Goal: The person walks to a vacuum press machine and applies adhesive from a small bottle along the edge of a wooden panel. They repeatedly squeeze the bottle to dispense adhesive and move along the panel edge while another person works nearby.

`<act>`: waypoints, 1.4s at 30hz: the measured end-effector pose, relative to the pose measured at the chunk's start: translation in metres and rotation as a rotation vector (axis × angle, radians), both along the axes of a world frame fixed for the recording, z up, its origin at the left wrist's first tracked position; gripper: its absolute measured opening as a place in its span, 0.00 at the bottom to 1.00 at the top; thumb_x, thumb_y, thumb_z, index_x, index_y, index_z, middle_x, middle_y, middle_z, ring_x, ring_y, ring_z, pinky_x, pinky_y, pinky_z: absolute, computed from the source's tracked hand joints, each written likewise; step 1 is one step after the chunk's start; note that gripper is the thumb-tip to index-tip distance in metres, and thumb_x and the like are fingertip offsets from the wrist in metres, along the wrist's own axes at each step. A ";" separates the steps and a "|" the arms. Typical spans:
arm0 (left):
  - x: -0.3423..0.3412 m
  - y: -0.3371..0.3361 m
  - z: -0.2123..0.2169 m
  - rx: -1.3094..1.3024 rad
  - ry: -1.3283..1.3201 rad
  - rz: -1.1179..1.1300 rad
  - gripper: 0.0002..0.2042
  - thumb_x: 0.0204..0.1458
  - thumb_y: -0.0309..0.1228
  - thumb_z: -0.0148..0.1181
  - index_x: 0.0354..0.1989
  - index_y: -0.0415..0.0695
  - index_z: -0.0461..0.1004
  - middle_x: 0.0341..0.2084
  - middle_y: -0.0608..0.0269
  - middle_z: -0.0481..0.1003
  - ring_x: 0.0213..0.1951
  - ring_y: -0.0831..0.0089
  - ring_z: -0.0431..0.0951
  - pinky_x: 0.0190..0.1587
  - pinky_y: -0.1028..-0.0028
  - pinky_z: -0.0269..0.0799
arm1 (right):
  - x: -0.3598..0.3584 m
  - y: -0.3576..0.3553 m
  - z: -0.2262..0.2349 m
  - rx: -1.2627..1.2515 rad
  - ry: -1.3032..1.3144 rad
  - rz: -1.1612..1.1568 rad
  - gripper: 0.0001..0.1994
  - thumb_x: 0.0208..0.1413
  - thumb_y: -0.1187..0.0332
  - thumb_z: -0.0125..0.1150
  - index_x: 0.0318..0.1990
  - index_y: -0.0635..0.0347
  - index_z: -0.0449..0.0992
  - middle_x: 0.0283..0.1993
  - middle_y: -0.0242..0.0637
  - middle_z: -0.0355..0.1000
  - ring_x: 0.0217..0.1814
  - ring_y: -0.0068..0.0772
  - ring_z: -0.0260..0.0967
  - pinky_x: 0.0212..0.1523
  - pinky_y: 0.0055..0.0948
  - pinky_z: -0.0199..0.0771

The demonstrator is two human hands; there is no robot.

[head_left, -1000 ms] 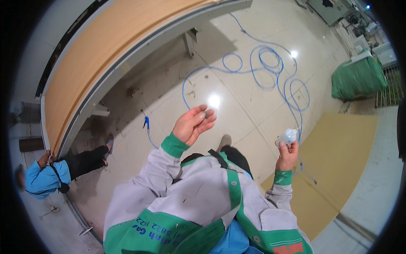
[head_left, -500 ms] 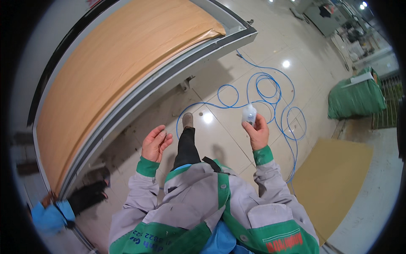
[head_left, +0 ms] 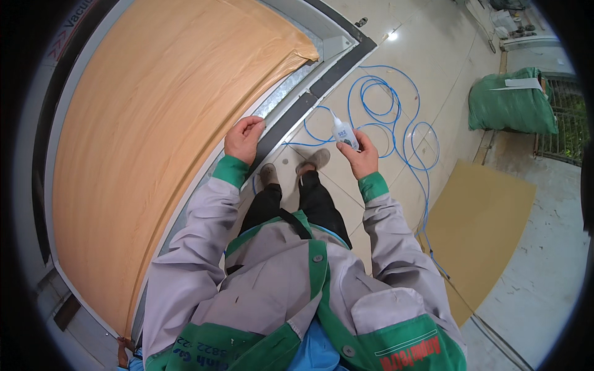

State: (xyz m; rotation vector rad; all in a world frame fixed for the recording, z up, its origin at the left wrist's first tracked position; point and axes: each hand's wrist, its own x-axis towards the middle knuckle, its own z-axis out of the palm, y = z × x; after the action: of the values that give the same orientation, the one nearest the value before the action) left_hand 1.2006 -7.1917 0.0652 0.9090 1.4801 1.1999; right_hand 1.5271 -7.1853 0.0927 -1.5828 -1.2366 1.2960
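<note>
The left hand (head_left: 244, 141) now reaches the tabletop (head_left: 297, 112), fingers curled, its hold I cannot tell; the right hand (head_left: 362, 159) grips 1 bottle (head_left: 344, 132), also nearer this right edge.

Below the right-hand grip (head_left: 363, 159): pale glossy floor tiles (head_left: 433, 65), thinly jointed. Right of the grip: whitish scuffed wall (head_left: 547, 247); farther ahead that side, barred opening (head_left: 564, 114), greenery (head_left: 578, 128) behind. Ahead of the grip: bright floor glare (head_left: 392, 36).

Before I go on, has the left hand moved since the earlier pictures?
Yes: the left hand has moved toward the table. Earlier over the floor beside it, it is now at the table's edge.
</note>
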 end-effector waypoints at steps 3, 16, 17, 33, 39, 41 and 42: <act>0.015 0.020 -0.014 -0.004 -0.046 0.016 0.12 0.62 0.32 0.65 0.48 0.36 0.80 0.33 0.69 0.79 0.32 0.87 0.74 0.36 0.84 0.70 | -0.003 0.024 -0.002 0.008 -0.029 0.075 0.27 0.52 0.67 0.77 0.59 0.65 0.76 0.49 0.35 0.78 0.48 0.25 0.75 0.49 0.27 0.75; 0.046 0.033 0.000 0.129 0.617 0.024 0.08 0.64 0.31 0.61 0.48 0.43 0.79 0.38 0.55 0.80 0.38 0.62 0.82 0.42 0.67 0.78 | -0.011 0.084 0.027 -0.039 -0.283 0.240 0.28 0.45 0.60 0.76 0.55 0.60 0.80 0.49 0.48 0.74 0.52 0.49 0.74 0.54 0.38 0.74; 0.047 0.032 0.001 0.135 0.577 0.033 0.08 0.64 0.31 0.61 0.48 0.43 0.79 0.39 0.55 0.80 0.38 0.62 0.82 0.42 0.68 0.78 | -0.012 0.086 0.030 -0.056 -0.301 0.243 0.28 0.45 0.60 0.76 0.55 0.59 0.80 0.49 0.48 0.74 0.52 0.49 0.74 0.54 0.39 0.74; 0.011 0.109 -0.035 -0.361 -0.225 -0.301 0.15 0.64 0.37 0.65 0.50 0.37 0.81 0.40 0.68 0.81 0.43 0.81 0.77 0.51 0.78 0.73 | -0.026 0.071 0.033 0.078 -0.535 0.206 0.25 0.47 0.63 0.76 0.54 0.59 0.79 0.45 0.43 0.72 0.42 0.40 0.73 0.40 0.35 0.75; 0.026 0.129 -0.037 -0.368 -0.192 -0.388 0.16 0.61 0.39 0.68 0.48 0.39 0.83 0.40 0.69 0.82 0.42 0.82 0.77 0.49 0.79 0.73 | -0.029 0.069 0.041 0.085 -0.591 0.224 0.25 0.47 0.63 0.76 0.54 0.59 0.79 0.44 0.43 0.72 0.42 0.40 0.73 0.41 0.35 0.75; 0.030 0.128 -0.034 -0.369 -0.202 -0.413 0.18 0.61 0.40 0.68 0.50 0.38 0.82 0.41 0.69 0.81 0.42 0.82 0.77 0.49 0.79 0.73 | -0.028 0.067 0.042 0.089 -0.601 0.220 0.25 0.47 0.63 0.76 0.54 0.60 0.79 0.44 0.43 0.72 0.42 0.40 0.73 0.40 0.35 0.75; 0.032 0.128 -0.033 -0.359 -0.227 -0.419 0.18 0.62 0.41 0.68 0.51 0.38 0.82 0.41 0.70 0.81 0.41 0.83 0.76 0.49 0.79 0.73 | -0.029 0.067 0.042 0.097 -0.597 0.215 0.25 0.47 0.63 0.76 0.54 0.60 0.79 0.44 0.43 0.72 0.41 0.40 0.73 0.40 0.35 0.75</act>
State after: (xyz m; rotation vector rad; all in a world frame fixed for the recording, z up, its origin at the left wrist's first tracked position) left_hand 1.2324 -7.0635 0.0324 0.7586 1.1949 0.6772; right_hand 1.4982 -7.1187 0.1349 -1.8747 -1.8432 0.8847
